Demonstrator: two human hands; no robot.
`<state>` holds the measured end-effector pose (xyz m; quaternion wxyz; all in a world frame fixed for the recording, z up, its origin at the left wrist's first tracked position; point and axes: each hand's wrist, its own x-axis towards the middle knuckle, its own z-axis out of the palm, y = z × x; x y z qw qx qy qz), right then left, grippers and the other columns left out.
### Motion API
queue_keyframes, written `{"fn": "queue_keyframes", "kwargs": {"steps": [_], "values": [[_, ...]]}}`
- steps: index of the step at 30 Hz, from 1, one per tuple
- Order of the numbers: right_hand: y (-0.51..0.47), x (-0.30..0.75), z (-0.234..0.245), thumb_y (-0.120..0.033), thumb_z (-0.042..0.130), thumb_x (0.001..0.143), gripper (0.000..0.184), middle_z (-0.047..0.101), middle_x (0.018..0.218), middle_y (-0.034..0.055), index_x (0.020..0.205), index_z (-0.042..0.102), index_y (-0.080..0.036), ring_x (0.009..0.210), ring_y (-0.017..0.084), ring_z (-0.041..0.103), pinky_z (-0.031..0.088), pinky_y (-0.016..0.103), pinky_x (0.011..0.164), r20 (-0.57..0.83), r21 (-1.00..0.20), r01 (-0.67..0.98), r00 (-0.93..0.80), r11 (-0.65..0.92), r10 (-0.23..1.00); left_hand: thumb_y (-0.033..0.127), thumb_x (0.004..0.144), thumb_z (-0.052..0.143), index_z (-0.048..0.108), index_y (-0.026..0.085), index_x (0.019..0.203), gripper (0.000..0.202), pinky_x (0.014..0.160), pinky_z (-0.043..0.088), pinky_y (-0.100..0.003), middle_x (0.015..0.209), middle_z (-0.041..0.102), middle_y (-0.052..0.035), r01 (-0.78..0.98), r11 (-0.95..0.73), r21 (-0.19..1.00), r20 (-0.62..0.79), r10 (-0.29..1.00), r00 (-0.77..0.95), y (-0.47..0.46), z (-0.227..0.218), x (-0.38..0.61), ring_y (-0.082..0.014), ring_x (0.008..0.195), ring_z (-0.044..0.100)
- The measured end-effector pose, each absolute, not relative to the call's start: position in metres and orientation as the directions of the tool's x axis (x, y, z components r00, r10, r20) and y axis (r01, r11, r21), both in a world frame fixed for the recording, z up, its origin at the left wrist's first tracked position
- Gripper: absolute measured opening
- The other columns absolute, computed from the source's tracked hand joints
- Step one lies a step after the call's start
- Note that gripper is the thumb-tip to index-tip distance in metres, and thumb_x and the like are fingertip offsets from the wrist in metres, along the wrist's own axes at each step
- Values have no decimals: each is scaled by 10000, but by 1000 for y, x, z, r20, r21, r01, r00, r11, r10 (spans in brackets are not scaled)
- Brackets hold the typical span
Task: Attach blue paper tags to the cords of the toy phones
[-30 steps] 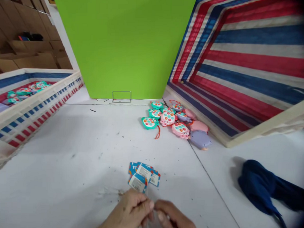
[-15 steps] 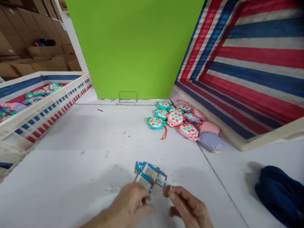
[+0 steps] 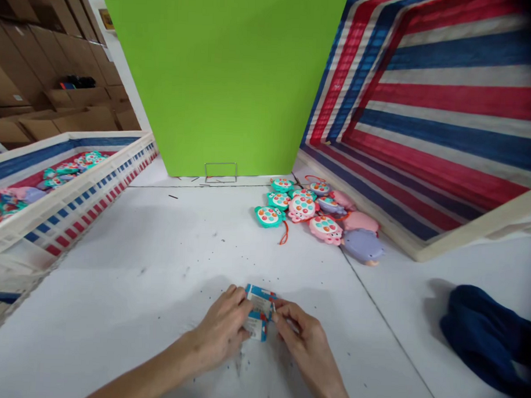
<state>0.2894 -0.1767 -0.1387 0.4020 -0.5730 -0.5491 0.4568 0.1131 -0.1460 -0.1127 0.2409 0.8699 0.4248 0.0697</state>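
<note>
Several small blue-and-white printed cards (image 3: 256, 328) lie in a loose stack on the white table in front of me. My left hand (image 3: 224, 324) grips the left edge of the stack, its fingers curled and thumb at the lower card. From the other side my right hand (image 3: 302, 331) meets the stack's right edge with thumb and forefinger pinched together. A small thin white piece (image 3: 273, 307) sticks up from that pinch; its kind is too small to make out. The hands partly cover the cards.
Animal-shaped toys in teal, pink (image 3: 303, 206) and purple (image 3: 363, 245) lie ahead to the right, beside a striped-lined crate (image 3: 420, 251). Another crate (image 3: 86, 207) with toys is at left. A green panel (image 3: 226, 87), wire stand (image 3: 221, 164) and dark blue cloth (image 3: 474, 334) are around.
My left hand has come to rest on the left side of the cards, which are now bunched closer together. My right hand has moved left, up to their right edge.
</note>
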Motion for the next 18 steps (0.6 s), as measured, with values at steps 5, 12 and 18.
{"fn": "queue_keyframes", "kwargs": {"steps": [5,12,18], "values": [[-184,276,-128,-292,518,739,181,648,827,50,602,572,-186,640,159,585,437,211,524,-42,-943,330,3,-40,999,54,654,541,498,173,806,198,727,368,-271,885,481,-25,669,-468,577,-18,812,583,-150,-118,112,-183,863,437],[-174,274,-137,-303,546,710,209,538,526,-15,550,578,-172,489,126,476,387,209,466,-28,-951,310,-3,-26,1000,92,655,468,574,144,652,119,548,331,-213,599,485,23,590,-53,805,-217,900,377,-144,-104,106,-121,591,461],[-174,273,-144,-346,552,703,254,469,469,-38,520,555,-170,452,106,414,349,207,438,-14,-968,248,96,-37,995,199,656,516,584,119,612,114,505,318,-200,543,524,23,338,136,931,-256,905,340,-136,-103,100,-105,529,452]]}}
